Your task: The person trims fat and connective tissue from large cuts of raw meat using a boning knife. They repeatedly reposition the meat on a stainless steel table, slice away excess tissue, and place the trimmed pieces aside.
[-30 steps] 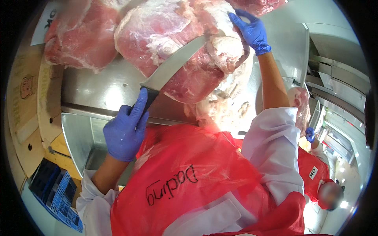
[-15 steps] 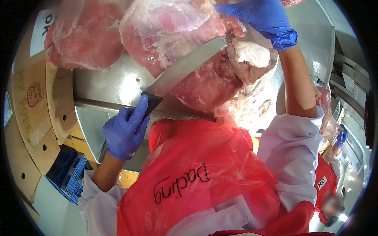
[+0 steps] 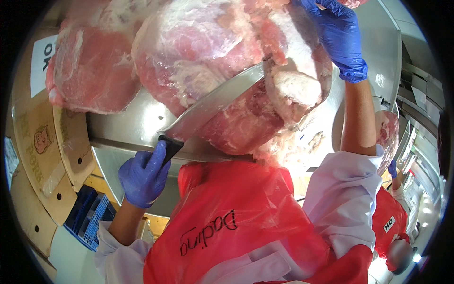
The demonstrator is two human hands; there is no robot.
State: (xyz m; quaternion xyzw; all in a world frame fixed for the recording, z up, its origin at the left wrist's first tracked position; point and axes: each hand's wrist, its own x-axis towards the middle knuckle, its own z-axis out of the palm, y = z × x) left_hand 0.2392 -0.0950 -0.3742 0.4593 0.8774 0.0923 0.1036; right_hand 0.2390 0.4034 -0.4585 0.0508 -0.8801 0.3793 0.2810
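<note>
My left hand (image 3: 143,179), in a blue glove, is closed round the black handle of a long, wide-bladed knife (image 3: 217,102). The blade slants up to the right across a large raw cut of meat (image 3: 194,38), and its tip is hidden in the flesh beside a pale, rounded knob (image 3: 298,88) that looks like a bone end. At the meat's upper right edge is my right hand (image 3: 338,35), also blue-gloved, fingers bent over and closed on the meat. Its fingertips are partly cut off by the picture's top. Darker red flesh (image 3: 246,120) lies below the blade.
Another large piece of meat (image 3: 94,71) lies at the left on the metal table (image 3: 125,124). Cardboard boxes (image 3: 40,156) and blue plastic crates (image 3: 90,217) stand left of the table. A co-worker in a red apron (image 3: 390,213) is at the far right, near more meat (image 3: 387,135).
The view has shifted, so the meat sits lower. My right hand has slid right, off the middle of the meat toward its edge. The knife stays in the same cut.
</note>
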